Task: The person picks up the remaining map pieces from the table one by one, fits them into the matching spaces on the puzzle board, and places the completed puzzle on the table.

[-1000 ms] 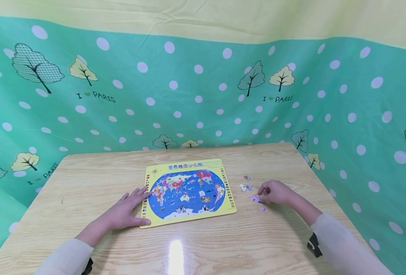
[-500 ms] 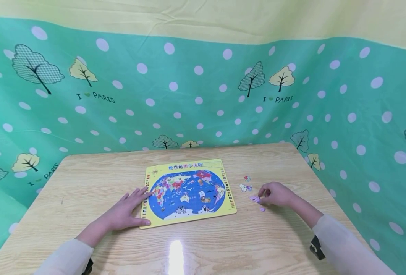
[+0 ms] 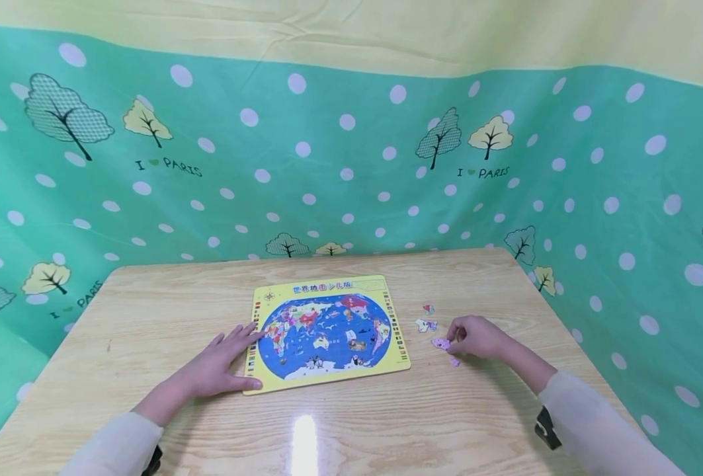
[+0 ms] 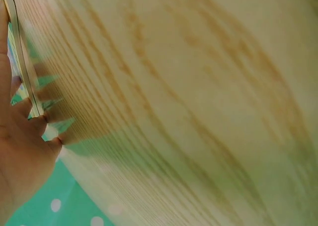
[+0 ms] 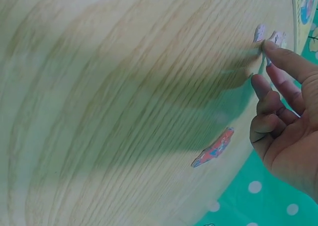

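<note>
A yellow-bordered world map puzzle board [image 3: 321, 380] lies on the table. My left hand [image 3: 220, 363] rests across its left edge, fingers spread and thumb at the near corner; fingers also show in the left wrist view [image 4: 25, 146]. To the right of the board, my right hand [image 3: 476, 337] pinches a purple puzzle piece [image 3: 440, 344] low at the table with thumb and index finger. The other fingers are curled in the right wrist view. A smaller purple piece [image 3: 455, 361] lies just nearer. Beyond the held piece lie a white-and-purple piece [image 3: 425, 324] and a small red piece [image 3: 428, 309].
An elongated red-and-blue piece [image 5: 213, 149] lies beside the right hand in the right wrist view. The wood-grain table [image 3: 208, 436] ends at a green dotted curtain [image 3: 351, 185] behind and at the sides. Pale sleeves and dark wrist straps cover the forearms.
</note>
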Motion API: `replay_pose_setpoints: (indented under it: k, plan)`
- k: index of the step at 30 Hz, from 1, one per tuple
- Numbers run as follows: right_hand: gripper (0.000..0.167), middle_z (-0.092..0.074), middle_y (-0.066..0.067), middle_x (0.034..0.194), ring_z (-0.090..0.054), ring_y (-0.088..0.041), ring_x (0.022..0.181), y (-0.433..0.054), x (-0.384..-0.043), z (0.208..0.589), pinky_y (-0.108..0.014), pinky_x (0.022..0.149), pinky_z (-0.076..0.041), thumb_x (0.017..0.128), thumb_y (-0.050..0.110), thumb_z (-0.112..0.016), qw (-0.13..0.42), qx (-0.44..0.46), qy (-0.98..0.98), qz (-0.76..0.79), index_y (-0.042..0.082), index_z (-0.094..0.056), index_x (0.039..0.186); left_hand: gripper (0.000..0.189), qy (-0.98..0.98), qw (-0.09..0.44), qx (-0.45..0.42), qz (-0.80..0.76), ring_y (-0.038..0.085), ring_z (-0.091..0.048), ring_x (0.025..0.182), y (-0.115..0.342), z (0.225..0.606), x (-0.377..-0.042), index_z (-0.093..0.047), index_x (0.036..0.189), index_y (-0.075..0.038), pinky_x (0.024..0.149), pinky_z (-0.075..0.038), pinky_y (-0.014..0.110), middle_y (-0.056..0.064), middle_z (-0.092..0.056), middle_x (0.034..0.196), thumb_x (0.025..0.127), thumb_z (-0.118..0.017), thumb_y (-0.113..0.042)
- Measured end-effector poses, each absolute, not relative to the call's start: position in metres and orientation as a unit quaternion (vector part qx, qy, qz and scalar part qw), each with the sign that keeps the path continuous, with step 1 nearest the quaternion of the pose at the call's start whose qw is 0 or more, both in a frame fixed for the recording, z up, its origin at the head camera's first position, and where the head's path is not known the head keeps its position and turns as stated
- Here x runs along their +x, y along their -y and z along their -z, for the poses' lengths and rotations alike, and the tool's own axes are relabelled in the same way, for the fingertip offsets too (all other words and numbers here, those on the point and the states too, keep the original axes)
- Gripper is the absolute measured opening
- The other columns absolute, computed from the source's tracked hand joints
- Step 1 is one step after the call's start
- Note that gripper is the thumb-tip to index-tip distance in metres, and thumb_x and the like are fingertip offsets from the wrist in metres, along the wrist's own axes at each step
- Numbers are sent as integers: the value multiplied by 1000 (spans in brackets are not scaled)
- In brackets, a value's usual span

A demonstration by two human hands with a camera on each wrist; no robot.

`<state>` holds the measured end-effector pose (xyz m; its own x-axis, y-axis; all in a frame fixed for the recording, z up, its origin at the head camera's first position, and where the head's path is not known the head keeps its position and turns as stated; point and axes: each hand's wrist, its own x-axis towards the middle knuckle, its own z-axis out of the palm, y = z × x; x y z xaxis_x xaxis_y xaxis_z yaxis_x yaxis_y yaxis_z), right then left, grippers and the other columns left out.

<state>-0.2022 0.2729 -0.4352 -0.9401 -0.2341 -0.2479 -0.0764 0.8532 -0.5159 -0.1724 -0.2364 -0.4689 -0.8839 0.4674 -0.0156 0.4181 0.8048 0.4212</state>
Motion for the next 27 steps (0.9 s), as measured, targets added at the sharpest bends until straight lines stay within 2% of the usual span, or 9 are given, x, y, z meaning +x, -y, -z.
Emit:
replay_pose_setpoints:
  k: [7, 17, 27]
  plan:
    - [17, -52, -1, 68, -46, -12, 61, -270, -203, 434, -21, 51, -38, 75, 11, -75, 145, -93, -948, 269, 8, -62, 85, 96, -948, 58, 236, -206, 45, -21, 139, 237, 471, -174, -37, 144, -14, 110, -13, 66, 18, -26, 153, 69, -63, -69]
    - [6, -60, -1, 74, -51, -13, 67, -270, -207, 428, -21, 56, -44, 83, 13, -67, 144, -98, -942, 288, 7, -65, 82, 97, -948, 57, 233, -208, 45, -21, 139, 237, 471, -174, -37, 144, -14, 111, -13, 65, 18, -26, 153, 69, -64, -69]
    - [11, -63, -8, 81, -52, -14, 69, -271, -213, 421, -21, 57, -45, 88, 13, -61, 156, -94, -934, 307, 3, -66, 89, 96, -947, 59, 234, -213, 45, -20, 139, 237, 471, -174, -37, 144, -14, 111, -12, 65, 18, -26, 153, 69, -64, -68]
